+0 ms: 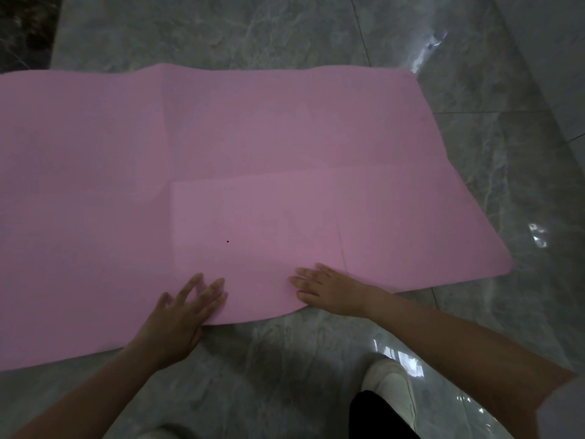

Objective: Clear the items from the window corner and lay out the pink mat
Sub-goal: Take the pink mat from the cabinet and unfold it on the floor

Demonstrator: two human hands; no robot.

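Observation:
The pink mat [240, 147] lies spread over the grey marble floor, filling most of the view and running off the left edge. Fold creases cross it, and its near edge bulges up slightly between my hands. My left hand [180, 315] lies flat on the near edge with fingers spread and straight. My right hand [326, 291] rests flat on the mat near the same edge, fingers pointing left. Neither hand holds anything.
Glossy grey marble floor [285, 30] surrounds the mat on the far, right and near sides. A pale wall or ledge [557, 58] rises at the far right. My white shoe [392, 388] stands on the floor near the bottom, below my right forearm.

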